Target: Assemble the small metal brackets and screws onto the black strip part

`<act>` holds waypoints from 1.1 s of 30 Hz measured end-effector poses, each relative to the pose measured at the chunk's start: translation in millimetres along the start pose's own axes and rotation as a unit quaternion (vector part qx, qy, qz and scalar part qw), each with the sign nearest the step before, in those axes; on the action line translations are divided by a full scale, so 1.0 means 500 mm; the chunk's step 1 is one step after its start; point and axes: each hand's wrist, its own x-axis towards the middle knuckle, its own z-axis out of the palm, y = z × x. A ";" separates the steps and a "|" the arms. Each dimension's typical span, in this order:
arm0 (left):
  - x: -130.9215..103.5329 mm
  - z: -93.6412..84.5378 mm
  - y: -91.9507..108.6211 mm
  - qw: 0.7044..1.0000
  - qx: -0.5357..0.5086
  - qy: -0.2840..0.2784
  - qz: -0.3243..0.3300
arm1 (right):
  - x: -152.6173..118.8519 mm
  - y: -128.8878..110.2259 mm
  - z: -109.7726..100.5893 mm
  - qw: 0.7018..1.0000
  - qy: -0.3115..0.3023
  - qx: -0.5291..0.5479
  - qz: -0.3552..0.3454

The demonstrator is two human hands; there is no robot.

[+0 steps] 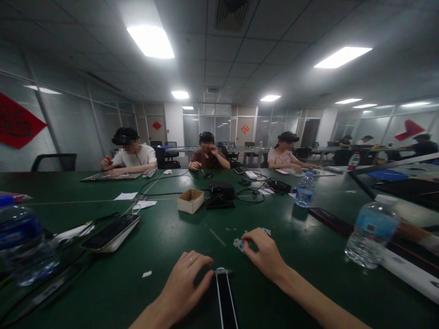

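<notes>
My left hand [187,283], with a ring on one finger, rests low over the green table [164,242]. Its thumb and forefinger are apart, close beside the top end of a long black strip with white edges [226,297]. A small metal fitting [221,271] sits at that end of the strip; whether my fingertips touch it I cannot tell. Farther right, my right hand [265,253] pinches a small grey metal piece [238,245] between thumb and forefinger. Another small grey piece [266,231] shows just behind the right knuckles, partly hidden.
An open cardboard box [190,201] stands ahead, beside a black device [221,191] with cables. Water bottles stand at left [24,242] and right [373,233]. A phone on a white stand [111,232] lies left. Several people sit across the table; someone's arm [420,235] reaches in at right.
</notes>
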 end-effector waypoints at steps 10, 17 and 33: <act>-0.012 0.021 0.054 0.993 -0.113 -0.008 -0.024 | -0.029 -0.132 -0.001 0.965 0.032 0.199 -0.166; 0.018 -0.019 0.014 0.972 -0.076 -0.010 -0.224 | -0.017 -0.086 -0.014 0.983 -0.104 0.092 -0.121; 0.025 -0.029 0.008 0.957 -0.073 -0.150 -0.238 | -0.018 -0.081 -0.011 0.964 -0.259 0.056 0.004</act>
